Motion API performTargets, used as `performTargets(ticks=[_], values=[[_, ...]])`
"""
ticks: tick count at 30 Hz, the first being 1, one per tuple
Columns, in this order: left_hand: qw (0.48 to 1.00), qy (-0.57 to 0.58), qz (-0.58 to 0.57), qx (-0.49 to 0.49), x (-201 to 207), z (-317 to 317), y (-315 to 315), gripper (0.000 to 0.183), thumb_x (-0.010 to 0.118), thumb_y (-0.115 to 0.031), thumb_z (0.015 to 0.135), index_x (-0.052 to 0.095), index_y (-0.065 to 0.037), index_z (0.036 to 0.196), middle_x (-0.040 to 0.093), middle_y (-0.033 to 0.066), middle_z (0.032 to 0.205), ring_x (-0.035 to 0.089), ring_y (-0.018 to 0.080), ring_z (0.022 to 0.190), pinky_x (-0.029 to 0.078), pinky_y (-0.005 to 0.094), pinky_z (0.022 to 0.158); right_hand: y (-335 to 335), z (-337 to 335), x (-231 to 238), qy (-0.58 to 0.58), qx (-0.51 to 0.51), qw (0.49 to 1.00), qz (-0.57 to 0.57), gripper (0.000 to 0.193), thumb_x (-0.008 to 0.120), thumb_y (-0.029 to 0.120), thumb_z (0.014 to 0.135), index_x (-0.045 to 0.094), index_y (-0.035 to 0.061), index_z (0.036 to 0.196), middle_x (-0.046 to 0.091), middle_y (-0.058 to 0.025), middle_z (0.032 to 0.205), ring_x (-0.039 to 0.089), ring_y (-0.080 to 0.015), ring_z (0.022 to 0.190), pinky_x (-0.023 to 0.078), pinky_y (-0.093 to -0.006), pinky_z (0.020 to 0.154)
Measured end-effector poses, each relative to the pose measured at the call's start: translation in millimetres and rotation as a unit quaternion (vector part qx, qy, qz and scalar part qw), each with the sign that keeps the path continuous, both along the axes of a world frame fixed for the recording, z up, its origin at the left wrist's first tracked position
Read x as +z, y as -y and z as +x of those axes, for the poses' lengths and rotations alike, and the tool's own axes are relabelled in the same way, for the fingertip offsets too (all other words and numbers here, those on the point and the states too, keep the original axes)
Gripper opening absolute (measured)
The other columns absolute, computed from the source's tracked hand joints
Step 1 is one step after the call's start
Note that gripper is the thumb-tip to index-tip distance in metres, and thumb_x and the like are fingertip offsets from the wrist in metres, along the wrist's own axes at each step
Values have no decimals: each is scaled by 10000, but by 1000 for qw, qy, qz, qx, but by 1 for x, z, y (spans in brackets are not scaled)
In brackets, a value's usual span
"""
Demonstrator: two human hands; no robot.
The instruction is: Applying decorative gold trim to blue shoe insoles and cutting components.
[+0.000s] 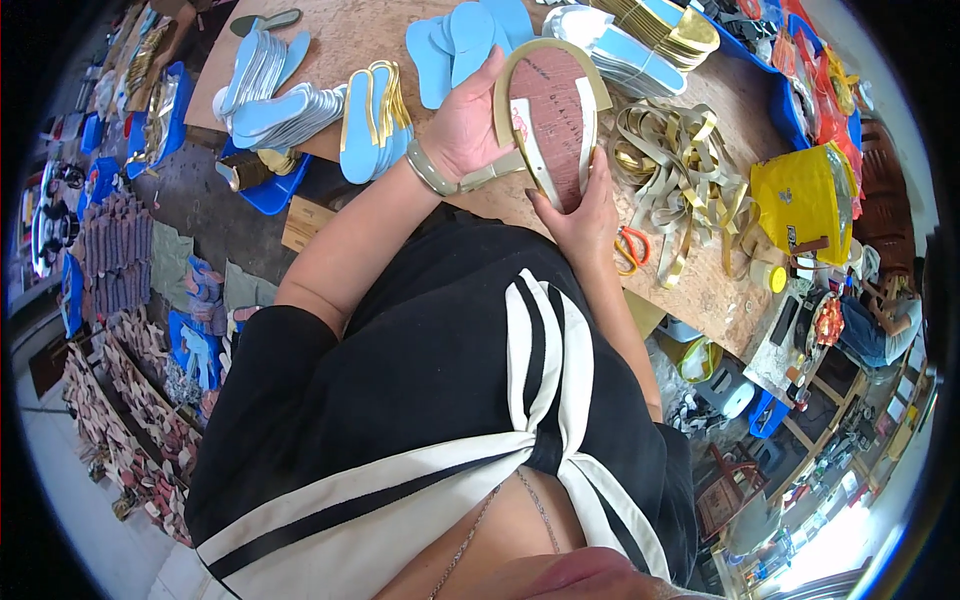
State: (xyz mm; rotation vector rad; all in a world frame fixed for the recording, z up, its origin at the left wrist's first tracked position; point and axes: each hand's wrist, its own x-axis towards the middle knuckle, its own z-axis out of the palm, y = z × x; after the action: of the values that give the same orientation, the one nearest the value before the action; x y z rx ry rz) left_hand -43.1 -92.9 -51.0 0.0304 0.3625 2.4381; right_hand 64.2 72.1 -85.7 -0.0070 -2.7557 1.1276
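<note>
1. Work in the head view looks partway along: a reddish-brown, sole-shaped board [560, 125] with white side bands is held up above the brown wooden table [350, 35], and a flat olive-gold strip [553, 48] curves round its upper end.
2. By my reading, the lower sides are left to cover (one length of strip trails loose toward the left wrist).
3. The left hand [462, 128] is half open, palm up, touching the board's left edge; its fingers are partly hidden, so I cannot tell whether it grips.
4. The right hand [585, 215] is closed on the board's lower end, thumb at the tip, fingers along the right edge.
5. Nearby lie a tangled pile of gold fabric straps [680, 170] and orange-handled scissors [632, 245].
</note>
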Motion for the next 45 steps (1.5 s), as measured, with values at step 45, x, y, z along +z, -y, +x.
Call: performTargets(ticks=[45], values=[[921, -143, -360, 54, 7, -7, -18, 264, 564, -204, 922, 584, -22, 1113, 637, 85, 1031, 631, 179, 935, 483, 282, 872, -12, -12, 11, 180, 211, 289, -916, 967, 629, 547, 768, 220, -86, 1374, 418, -78, 849, 374, -108, 542, 324, -214, 408]])
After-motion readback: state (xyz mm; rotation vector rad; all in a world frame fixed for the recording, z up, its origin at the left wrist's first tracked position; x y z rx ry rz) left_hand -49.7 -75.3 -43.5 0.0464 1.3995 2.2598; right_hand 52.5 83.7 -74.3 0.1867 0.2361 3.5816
